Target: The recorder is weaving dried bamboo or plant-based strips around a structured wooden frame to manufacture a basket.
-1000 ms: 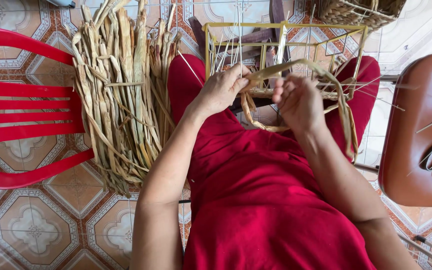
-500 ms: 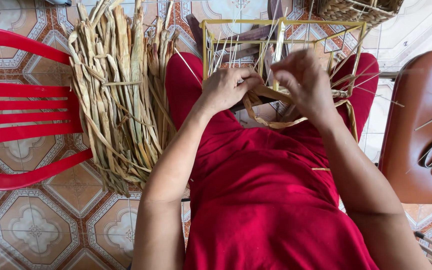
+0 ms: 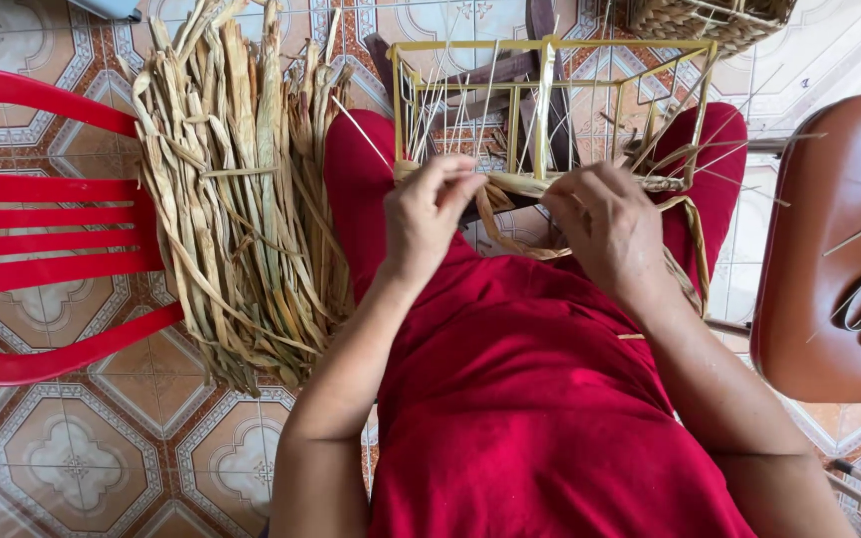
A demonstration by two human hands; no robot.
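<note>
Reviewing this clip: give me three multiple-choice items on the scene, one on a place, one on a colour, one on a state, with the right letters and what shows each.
1. Where does the bundle of dried tan plant strips lie?
A. On the patterned tile floor by the left leg
B. On the brown seat
C. Inside the frame

2. What colour is the square wire basket frame on the lap?
A. Blue
B. Yellow
C. Black

3. What are the two hands doing?
A. Resting flat on the knees
B. Holding scissors
C. Both gripping strips at the frame's near edge

Answers:
1 A: the bundle rests on the tiles between the red plastic chair and the leg.
2 B: its wires are plainly yellow.
3 C: the left hand pinches a woven tan strip and the right hand closes on it beside the frame.
</note>
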